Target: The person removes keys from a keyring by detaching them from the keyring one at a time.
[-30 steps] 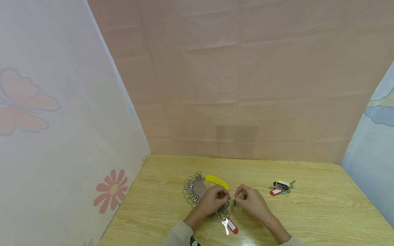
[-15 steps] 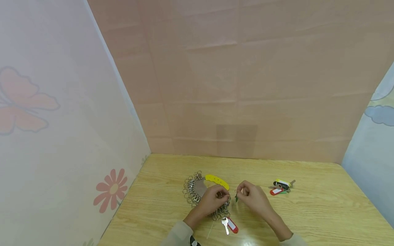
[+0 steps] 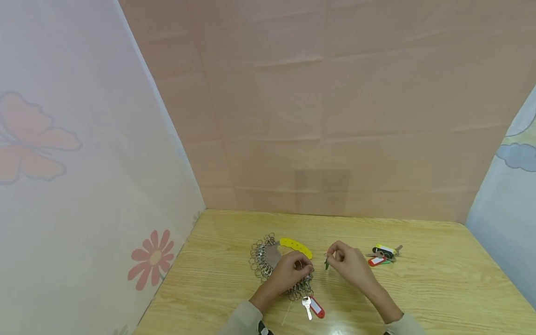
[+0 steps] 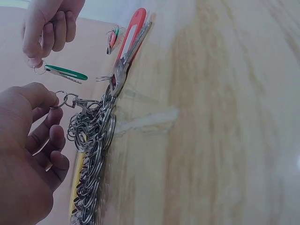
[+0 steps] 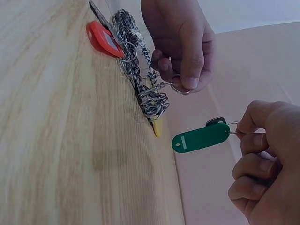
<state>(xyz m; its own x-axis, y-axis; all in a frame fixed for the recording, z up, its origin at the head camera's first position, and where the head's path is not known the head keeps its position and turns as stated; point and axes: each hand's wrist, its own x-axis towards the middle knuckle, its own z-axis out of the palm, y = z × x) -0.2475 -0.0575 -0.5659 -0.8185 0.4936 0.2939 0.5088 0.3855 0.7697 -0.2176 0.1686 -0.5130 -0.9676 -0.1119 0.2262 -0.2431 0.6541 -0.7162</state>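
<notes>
My left hand [image 3: 290, 271] pinches a metal split ring [image 4: 62, 99] joined to a swivel clasp, at the near end of a fan-shaped holder [image 3: 273, 256] lined with many such rings. To its right, my right hand [image 3: 348, 265] pinches a small ring from which a green key tag [image 5: 201, 138] and a key [image 5: 216, 121] hang, raised above the table. The two hands are apart. A silver key [image 3: 307, 307] and a red key tag [image 3: 317, 308] lie at the holder's near end; in the left wrist view they join the ring cluster. The holder's yellow grip [image 3: 296, 246] is at its far side.
A small pile of keys with tags [image 3: 383, 254], yellow, black, red and green, lies on the wooden table [image 3: 452, 279] to the right. A pink cloth wall [image 3: 268, 116] stands behind, with a patterned panel [image 3: 100, 186] at left.
My right hand has moved away from the left, up and to the right, carrying the green tag and key. My left hand stays in place on the ring.
</notes>
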